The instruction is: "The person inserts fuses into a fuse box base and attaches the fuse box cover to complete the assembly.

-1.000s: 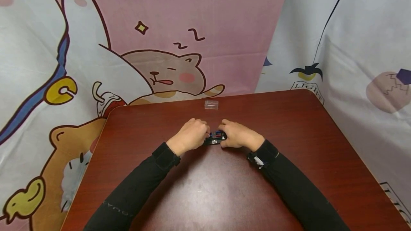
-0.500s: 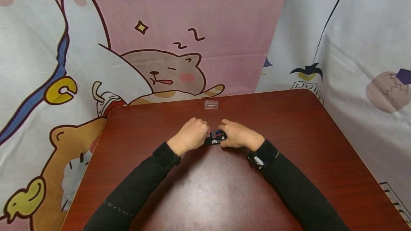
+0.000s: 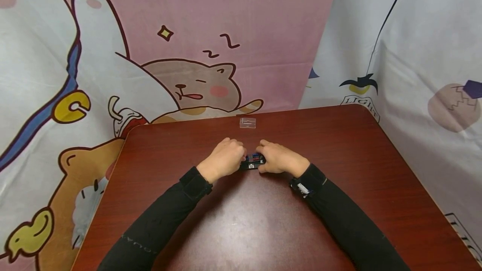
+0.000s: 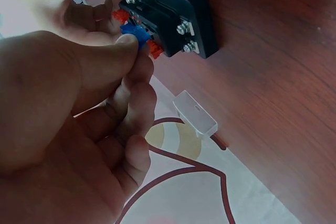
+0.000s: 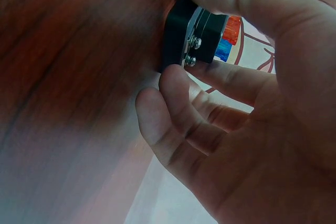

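Note:
A black fuse block (image 4: 181, 11) with metal screw terminals sits on the table, held between both hands. Red fuses (image 4: 155, 49) and a blue blade fuse (image 4: 135, 31) stand out of its top. At the block's left end, my left hand (image 3: 224, 159) pinches the blue fuse between thumb and forefinger; its other fingers are curled behind. My right hand (image 3: 279, 158) grips the right end, its thumb on one long side and its forefinger on the other. In the right wrist view, the thumb covers part of the block (image 5: 178, 32).
A clear plastic cover (image 3: 247, 123) lies behind the hands near the back edge of the brown table (image 3: 320, 133). A printed cartoon cloth (image 3: 263, 45) hangs right behind that edge, and more white cloth (image 3: 410, 53) hangs on the right.

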### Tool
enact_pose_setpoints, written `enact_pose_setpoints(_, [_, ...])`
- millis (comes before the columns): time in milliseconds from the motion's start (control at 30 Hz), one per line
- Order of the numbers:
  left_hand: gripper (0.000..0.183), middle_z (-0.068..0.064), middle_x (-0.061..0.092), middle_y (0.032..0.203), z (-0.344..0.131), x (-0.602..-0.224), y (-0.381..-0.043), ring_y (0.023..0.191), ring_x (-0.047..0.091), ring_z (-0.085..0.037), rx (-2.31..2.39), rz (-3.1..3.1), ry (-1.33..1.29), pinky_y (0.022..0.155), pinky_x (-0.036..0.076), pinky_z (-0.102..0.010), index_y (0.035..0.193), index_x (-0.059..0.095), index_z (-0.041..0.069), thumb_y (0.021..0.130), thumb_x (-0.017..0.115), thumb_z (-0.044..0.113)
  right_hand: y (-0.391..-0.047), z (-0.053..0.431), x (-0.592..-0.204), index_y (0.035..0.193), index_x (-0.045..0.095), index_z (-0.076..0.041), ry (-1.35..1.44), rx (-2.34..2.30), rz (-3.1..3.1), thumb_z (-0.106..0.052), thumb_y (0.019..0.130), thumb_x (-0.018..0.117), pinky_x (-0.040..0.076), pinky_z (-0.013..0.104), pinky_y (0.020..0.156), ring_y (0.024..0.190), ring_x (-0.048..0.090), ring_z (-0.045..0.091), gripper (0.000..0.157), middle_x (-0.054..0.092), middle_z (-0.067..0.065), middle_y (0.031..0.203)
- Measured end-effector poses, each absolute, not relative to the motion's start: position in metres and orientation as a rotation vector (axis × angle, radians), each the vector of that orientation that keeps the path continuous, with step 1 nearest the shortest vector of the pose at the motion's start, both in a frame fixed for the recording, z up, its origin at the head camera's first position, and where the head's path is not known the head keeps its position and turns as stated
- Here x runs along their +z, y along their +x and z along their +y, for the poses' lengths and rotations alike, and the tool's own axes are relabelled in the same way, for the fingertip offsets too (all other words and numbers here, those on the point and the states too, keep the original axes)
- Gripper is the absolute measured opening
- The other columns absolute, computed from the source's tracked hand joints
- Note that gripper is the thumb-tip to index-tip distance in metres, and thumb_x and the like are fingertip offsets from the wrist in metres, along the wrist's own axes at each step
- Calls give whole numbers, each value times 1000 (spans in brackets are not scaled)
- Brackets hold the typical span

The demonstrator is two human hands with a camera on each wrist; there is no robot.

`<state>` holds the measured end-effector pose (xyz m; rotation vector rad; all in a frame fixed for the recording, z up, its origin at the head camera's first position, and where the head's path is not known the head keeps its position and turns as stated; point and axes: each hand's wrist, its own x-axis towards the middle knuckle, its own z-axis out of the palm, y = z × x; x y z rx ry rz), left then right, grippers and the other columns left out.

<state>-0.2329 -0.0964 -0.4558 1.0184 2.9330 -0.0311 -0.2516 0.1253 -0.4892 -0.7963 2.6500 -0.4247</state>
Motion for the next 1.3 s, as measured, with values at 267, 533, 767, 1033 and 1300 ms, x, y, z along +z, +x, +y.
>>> enact_pose_setpoints(267, [5, 0, 78, 98, -95, -455, -234, 94, 72, -22, -25, 2923, 1034, 84, 49, -36, 101, 87, 14, 100, 84, 19, -252, 125, -489, 154, 62, -8, -788, -426, 2650, -38, 95, 85, 58, 46, 99, 110, 65, 24, 70, 59, 12, 146])
enact_pose_setpoints(533, [6, 0, 78, 98, -94, -458, -234, 92, 71, -21, -61, 2912, 1004, 84, 49, -36, 102, 86, 15, 101, 83, 20, -253, 124, -490, 154, 62, -7, -794, -421, 2646, -37, 95, 85, 58, 47, 101, 113, 66, 25, 71, 59, 12, 146])
enact_pose_setpoints(767, [11, -1, 79, 96, -94, -455, -235, 92, 73, -23, -44, 2929, 1021, 85, 50, -37, 100, 86, 15, 103, 81, 24, -253, 124, -489, 157, 59, -6, -774, -420, 2642, -38, 96, 85, 57, 50, 108, 124, 67, 29, 73, 56, 15, 155])
enact_pose_setpoints(1033, [12, -2, 80, 94, -91, -452, -235, 90, 72, -24, 13, 2924, 1008, 87, 51, -39, 95, 84, 13, 102, 81, 23, -253, 125, -489, 155, 61, -6, -799, -418, 2643, -38, 95, 85, 57, 46, 101, 113, 66, 25, 72, 59, 13, 146])
enact_pose_setpoints(1300, [16, -4, 80, 92, -86, -455, -235, 86, 73, -23, -101, 2933, 1036, 87, 54, -41, 94, 82, 11, 102, 81, 24, -253, 125, -490, 153, 62, -7, -802, -426, 2643, -37, 95, 86, 57, 44, 94, 105, 65, 23, 70, 59, 12, 144])
